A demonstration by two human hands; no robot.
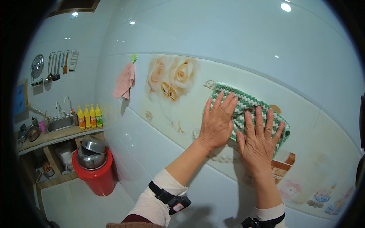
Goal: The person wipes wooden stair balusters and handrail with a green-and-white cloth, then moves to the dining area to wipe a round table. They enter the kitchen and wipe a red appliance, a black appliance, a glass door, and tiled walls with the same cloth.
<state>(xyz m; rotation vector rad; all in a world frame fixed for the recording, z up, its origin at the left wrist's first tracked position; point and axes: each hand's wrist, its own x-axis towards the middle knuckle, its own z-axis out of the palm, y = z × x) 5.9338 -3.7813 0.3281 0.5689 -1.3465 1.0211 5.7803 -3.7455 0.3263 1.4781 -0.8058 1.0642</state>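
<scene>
A green-and-white striped knitted cloth (242,101) is spread against the tiled wall. My left hand (218,122) lies flat over its left part, fingers pointing up and thumb side toward the right hand. Pressed on the lower right part is my right hand (258,139), with its fingers spread. Together the palms hold the cloth to the wall, and they cover much of its middle. Under and around the cloth runs a decorative tile band (171,114) printed with roses and rings.
A pink cloth (125,82) hangs from a green hook (134,58) left of the hands. Farther left are a sink (61,124), several yellow bottles (89,118) on the counter, and hanging kitchen utensils (58,67). A red bucket (98,179) with metal bowls (91,154) stands on the floor.
</scene>
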